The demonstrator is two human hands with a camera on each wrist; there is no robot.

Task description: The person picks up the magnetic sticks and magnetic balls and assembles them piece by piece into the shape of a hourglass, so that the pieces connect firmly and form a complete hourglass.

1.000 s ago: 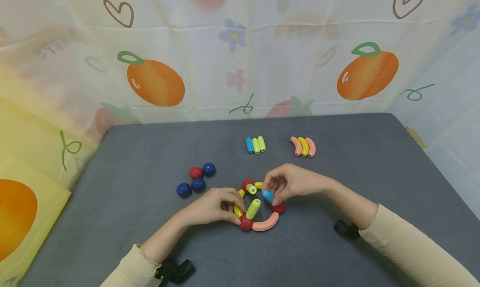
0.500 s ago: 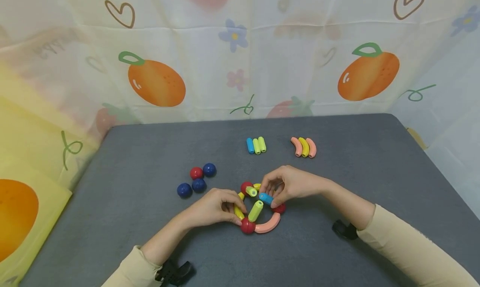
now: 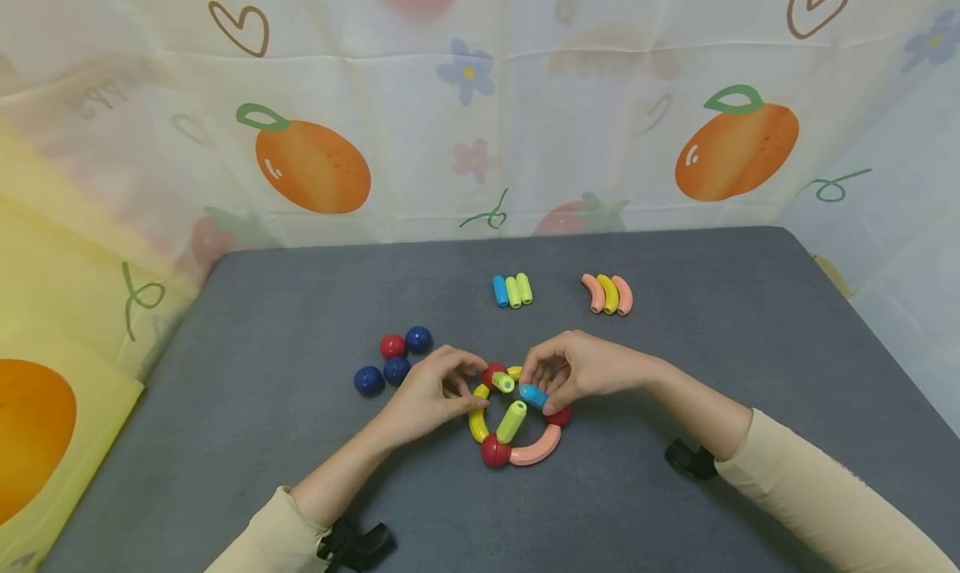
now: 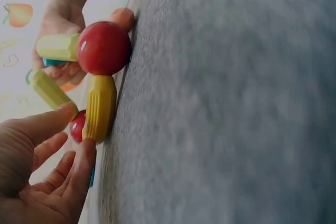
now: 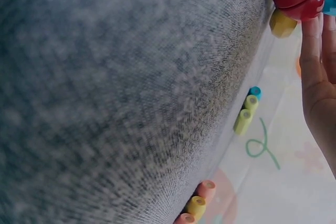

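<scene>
In the head view, red balls joined by curved rods form a ring on the table: a yellow rod [image 3: 477, 425] at left, a pink rod [image 3: 536, 448] at the near right. Light green rods rise from the near red ball [image 3: 496, 450] and far red ball [image 3: 495, 376]. My left hand [image 3: 427, 398] has thumb and forefinger about the far ball, where the yellow rod [image 4: 101, 108] meets it. My right hand [image 3: 592, 366] pinches a blue rod [image 3: 533, 396] at the right red ball [image 3: 560, 416], tilted inward. Fingers partly cover the ring's far right side.
Loose blue balls [image 3: 369, 380] and one red ball [image 3: 392, 346] lie left of the ring. Farther back are short straight rods [image 3: 513, 291] and curved rods [image 3: 610, 294], each in a row. A patterned cloth [image 3: 420, 173] hangs behind the grey table [image 3: 315, 298].
My left hand has moved from beside the near red ball to the far one. Earlier, the blue rod swung slightly inward and the ring's near side shifted right. My right hand now stays nearly still.
</scene>
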